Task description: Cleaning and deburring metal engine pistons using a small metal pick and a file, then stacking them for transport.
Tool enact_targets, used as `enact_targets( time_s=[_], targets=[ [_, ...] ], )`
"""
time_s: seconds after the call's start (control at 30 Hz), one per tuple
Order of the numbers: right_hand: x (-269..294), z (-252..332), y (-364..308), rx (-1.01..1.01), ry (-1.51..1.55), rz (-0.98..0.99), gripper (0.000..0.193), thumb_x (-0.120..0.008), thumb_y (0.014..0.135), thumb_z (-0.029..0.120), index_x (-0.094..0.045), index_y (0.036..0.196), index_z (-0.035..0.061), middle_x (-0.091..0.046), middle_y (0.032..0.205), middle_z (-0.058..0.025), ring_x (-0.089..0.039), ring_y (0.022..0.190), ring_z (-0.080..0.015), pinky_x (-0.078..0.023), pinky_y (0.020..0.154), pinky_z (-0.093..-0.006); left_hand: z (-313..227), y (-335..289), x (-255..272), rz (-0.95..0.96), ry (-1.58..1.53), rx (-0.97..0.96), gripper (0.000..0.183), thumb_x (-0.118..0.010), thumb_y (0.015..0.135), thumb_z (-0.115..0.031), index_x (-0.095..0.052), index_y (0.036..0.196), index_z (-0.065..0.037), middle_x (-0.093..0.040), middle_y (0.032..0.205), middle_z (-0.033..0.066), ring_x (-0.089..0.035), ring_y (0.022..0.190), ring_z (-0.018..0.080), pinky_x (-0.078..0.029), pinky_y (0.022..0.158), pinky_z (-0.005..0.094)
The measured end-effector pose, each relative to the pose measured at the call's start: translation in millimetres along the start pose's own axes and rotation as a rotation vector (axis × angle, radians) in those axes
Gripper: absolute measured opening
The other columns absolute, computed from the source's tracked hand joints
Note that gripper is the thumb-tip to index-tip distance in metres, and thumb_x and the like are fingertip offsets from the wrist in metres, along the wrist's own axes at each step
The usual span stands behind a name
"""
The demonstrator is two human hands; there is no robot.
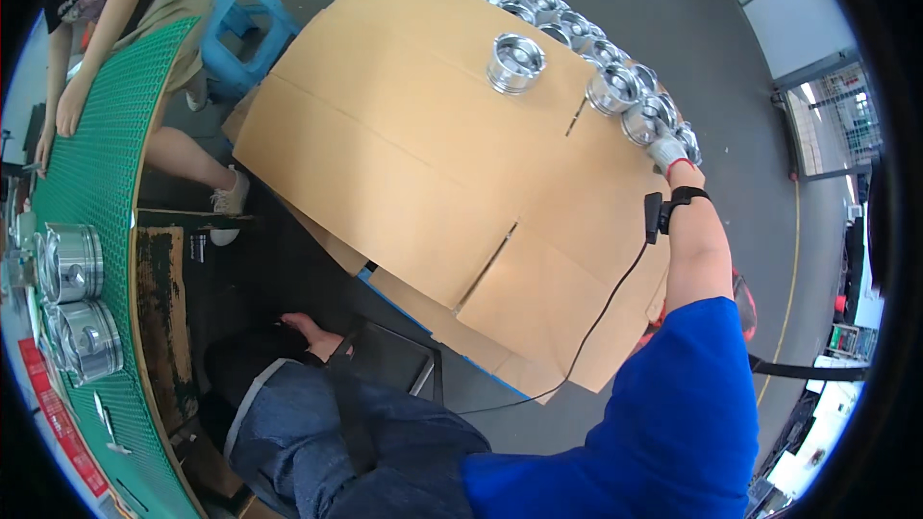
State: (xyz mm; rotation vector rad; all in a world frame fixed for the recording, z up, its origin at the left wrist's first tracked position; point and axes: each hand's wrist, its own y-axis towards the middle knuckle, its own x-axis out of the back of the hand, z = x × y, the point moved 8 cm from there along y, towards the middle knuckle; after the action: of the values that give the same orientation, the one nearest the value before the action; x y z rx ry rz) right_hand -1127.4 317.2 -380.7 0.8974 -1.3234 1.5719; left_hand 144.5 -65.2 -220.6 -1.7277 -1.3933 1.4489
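Observation:
At the far right, my right hand [668, 150] in a white knitted glove reaches to the edge of a cardboard-topped stack. Its fingers are closed on a silver engine piston [642, 122], though their tips are partly hidden among the parts. Beside it stands another piston [613, 88], and several more pistons [538, 5] line the stack's far edge. One piston [515, 64] stands apart on the cardboard [413, 144]. My left hand does not show. A black band with a small device and cable circles my right wrist.
On the left is a green-matted bench [106, 144] with two pistons [85, 339] upright on it. A person's arms [101, 48] rest over its far end, next to a blue stool [245, 24]. The cable [601, 317] runs across the cardboard toward my lap.

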Motion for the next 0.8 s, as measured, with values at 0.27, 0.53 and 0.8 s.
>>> enact_targets(
  time_s=[0.27, 0.53, 0.8],
  targets=[
    [10.7, 17.3, -16.3, 0.038, -0.087, 0.032, 0.04, -0.048, 0.093, 0.024, -0.057, 0.132, 0.0184, -0.069, 0.098, -0.0193, -0.069, 0.074, -0.0306, -0.056, 0.063, -0.0419, -28.8, 20.7, -13.4, 0.047, 0.523, -0.141, 0.115, -0.087, 0.055, -0.052, -0.037, 0.142, 0.004, -0.025, 0.146, 0.0247, -0.015, 0.136, 0.0409, -0.013, 0.114, 0.0486],
    [7.6, 157.6, -129.5, 0.292, -0.183, 0.161, 0.038, -0.053, 0.086, 0.019, -0.062, 0.123, 0.0181, -0.069, 0.092, -0.0152, -0.068, 0.078, -0.0272, -0.054, 0.069, -0.0388, -15.0, 16.5, -0.5, 0.05, -0.115, 0.098, 0.051, -0.097, 0.035, -0.029, -0.072, 0.079, -0.018, -0.064, 0.085, 0.0018, -0.058, 0.084, 0.0098, -0.049, 0.068, 0.0257],
    [16.2, 206.6, -71.2, 0.369, -0.077, 0.012, 0.061, -0.052, 0.086, 0.027, -0.042, 0.146, 0.0252, -0.056, 0.132, -0.0242, -0.058, 0.119, -0.0363, -0.045, 0.102, -0.0435, -26.6, 18.3, 10.6, -0.034, 0.236, 0.222, 0.083, -0.098, 0.037, -0.036, -0.063, 0.105, -0.003, -0.057, 0.101, 0.0086, -0.054, 0.088, 0.0105, -0.048, 0.07, 0.0284]
  ],
)
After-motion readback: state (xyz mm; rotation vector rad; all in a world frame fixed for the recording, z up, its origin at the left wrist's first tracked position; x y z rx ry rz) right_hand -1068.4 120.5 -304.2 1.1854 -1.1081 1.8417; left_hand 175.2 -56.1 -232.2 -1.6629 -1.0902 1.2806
